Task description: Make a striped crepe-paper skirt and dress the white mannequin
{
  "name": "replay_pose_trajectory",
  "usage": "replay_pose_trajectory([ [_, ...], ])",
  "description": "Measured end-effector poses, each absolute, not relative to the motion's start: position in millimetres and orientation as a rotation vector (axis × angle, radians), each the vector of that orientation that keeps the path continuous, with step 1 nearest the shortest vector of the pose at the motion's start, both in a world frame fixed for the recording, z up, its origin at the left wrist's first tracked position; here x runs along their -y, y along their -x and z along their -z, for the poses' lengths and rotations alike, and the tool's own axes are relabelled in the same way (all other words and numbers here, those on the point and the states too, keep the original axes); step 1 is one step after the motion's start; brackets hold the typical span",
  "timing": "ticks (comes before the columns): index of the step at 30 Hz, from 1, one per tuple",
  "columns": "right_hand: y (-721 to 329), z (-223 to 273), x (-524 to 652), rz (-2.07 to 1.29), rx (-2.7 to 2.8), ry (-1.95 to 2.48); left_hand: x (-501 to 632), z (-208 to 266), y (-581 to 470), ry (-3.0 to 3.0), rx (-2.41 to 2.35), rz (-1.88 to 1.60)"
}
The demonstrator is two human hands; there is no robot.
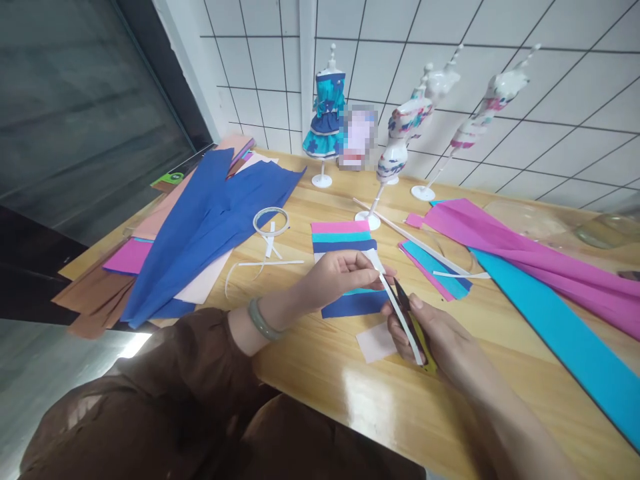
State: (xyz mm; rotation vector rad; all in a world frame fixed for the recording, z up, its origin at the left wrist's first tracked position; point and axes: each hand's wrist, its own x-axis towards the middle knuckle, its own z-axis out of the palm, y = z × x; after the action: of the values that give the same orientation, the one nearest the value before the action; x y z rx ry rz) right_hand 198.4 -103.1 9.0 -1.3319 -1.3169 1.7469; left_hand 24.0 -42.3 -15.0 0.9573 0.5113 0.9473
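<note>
Pinched between the fingers of my left hand is a narrow white strip, which slants down toward my right hand. That hand is closed around scissors with dark blades and yellow-green handles. The blades point up toward my left fingertips, close along the strip; whether they touch it I cannot tell. Under my left hand lies striped paper in pink, turquoise, dark blue and white, partly hidden by the hand. A pale pink rectangle of paper rests just left of my right hand.
A roll of white tape lies by white scraps at left. Blue crepe paper covers other sheets. Pink and turquoise sheets spread on the right. Small mannequins stand along the wall, one in a blue dress.
</note>
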Motion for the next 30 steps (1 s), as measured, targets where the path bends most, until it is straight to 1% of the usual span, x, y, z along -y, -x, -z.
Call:
replay_pose_trajectory([
  [10,-193,-12,105,-1.665,1.395,1.377,45,16,-26,-0.977,-0.521,-0.931],
  [14,-192,-9,106,-1.651,1.391,1.349,47,19,-28,-1.047,-0.593,-0.914],
  [30,-184,-7,104,-1.323,1.533,1.523,51,22,-33,-1.101,-0.666,-0.857],
])
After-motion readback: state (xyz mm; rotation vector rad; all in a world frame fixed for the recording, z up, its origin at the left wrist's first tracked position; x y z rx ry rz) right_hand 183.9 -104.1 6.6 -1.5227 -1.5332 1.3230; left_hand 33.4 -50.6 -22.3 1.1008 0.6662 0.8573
